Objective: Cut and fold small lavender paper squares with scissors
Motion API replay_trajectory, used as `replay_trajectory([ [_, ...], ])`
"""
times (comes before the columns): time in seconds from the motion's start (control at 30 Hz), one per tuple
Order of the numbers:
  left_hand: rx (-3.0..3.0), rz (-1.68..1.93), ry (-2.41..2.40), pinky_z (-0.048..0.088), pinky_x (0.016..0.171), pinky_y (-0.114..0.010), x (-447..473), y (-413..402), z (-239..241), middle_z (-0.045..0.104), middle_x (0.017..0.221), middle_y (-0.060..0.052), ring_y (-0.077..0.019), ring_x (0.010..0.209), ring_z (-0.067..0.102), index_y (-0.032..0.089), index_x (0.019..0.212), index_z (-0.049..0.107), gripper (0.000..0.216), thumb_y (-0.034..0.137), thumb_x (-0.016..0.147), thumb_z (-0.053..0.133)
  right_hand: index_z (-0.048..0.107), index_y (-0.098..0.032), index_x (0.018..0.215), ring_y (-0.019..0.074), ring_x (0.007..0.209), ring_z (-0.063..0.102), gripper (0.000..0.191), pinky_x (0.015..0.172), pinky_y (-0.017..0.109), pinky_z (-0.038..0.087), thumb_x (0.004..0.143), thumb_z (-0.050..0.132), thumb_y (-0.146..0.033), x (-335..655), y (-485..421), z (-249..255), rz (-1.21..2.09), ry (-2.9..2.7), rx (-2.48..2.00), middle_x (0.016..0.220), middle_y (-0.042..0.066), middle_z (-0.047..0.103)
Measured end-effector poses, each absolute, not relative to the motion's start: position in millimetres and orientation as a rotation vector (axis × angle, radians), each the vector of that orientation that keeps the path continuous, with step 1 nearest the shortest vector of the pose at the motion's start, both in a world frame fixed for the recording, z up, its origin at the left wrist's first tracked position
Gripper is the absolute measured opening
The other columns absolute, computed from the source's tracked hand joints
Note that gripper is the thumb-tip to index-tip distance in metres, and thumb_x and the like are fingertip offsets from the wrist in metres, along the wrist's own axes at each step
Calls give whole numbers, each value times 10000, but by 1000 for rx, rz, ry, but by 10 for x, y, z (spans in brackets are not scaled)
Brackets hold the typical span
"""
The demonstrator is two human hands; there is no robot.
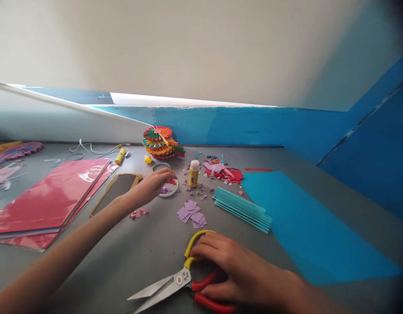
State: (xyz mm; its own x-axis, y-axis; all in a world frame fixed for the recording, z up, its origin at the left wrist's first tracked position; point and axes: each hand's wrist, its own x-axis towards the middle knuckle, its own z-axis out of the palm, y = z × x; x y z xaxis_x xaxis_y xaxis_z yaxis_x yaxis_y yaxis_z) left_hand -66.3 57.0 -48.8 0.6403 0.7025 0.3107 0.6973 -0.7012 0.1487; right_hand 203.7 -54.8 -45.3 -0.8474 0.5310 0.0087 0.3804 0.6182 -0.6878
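In my right hand [232,268] is a pair of scissors [180,279] with one yellow and one red handle; its blades lie slightly apart, pointing left. My left hand [157,181] reaches forward over a white tape roll [170,193] that holds small purple and red paper bits. Its fingers are stretched out, and nothing shows in them. Beside the roll stands an uncapped glue stick [194,174]. Lilac paper squares [192,213] lie in a loose pile between my hands. To their right is a pleated teal paper strip [243,209].
A blue paper sheet [309,226] covers the right side. Red packs of paper [54,192] and a phone [114,192] lie left. Folded paper fans [159,141] stand at the back near another glue stick [120,156] and a white cable [99,152]. Red scraps [232,175] lie beyond.
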Motion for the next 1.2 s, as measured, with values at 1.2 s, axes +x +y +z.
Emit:
replay_trajectory([
  [1.2,2705,537,1100,477,872,-304,-404,225,-512,648,1076,-62,-184,996,613,216,1119,615,218,258,931,513,565,-235,1180,207,1065,525,429,928,297,437,775,707,-232,2030,-663,-463,1076,-2586,-844,1230,57,497],
])
